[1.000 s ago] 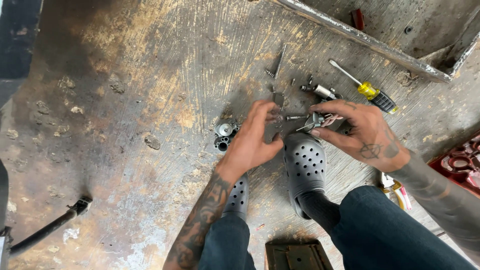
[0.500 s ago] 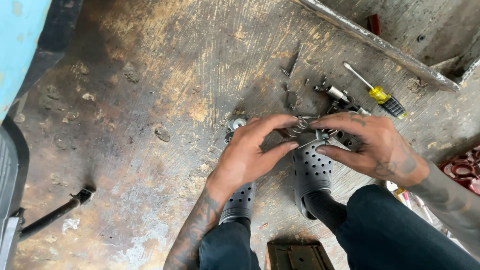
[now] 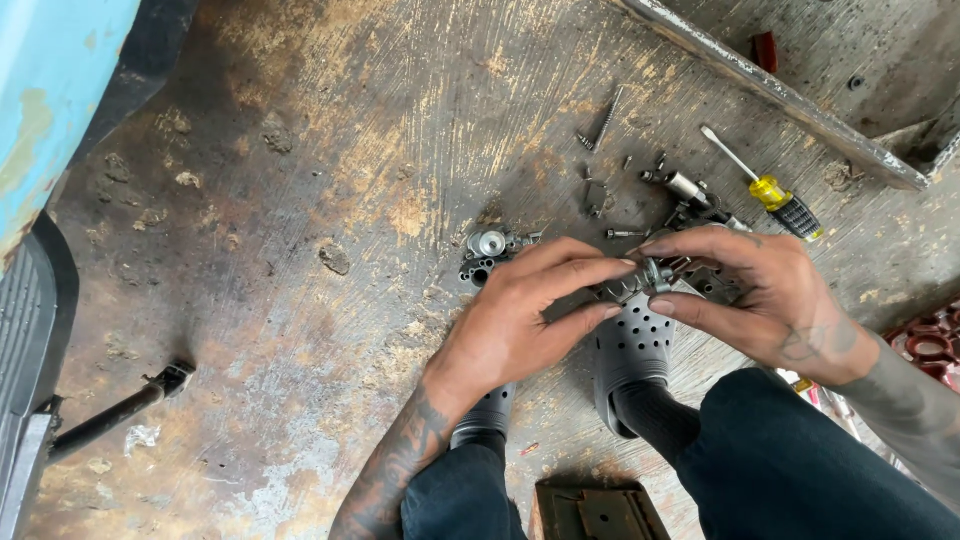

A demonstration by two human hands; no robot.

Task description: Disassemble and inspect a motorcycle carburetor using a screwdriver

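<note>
My left hand [image 3: 525,320] and my right hand [image 3: 755,295] meet over a small grey metal part [image 3: 645,280], both pinching it with the fingertips just above my grey perforated clog [image 3: 632,350]. The part has small teeth or pins along one edge; much of it is hidden by my fingers. A round metal fitting [image 3: 488,250] lies on the stained floor just beyond my left hand.
Loose screws and bolts [image 3: 600,125] lie scattered ahead. A yellow-handled screwdriver [image 3: 770,190] rests at the right by a metal bar [image 3: 780,95]. A black rod [image 3: 115,410] lies lower left beside a blue-and-grey vehicle body [image 3: 40,150]. A rusty box [image 3: 600,512] sits between my knees.
The view has shifted, bringing the blue body in at the left. My hands have drawn closer together on the metal part, with the left fingers now reaching over it.
</note>
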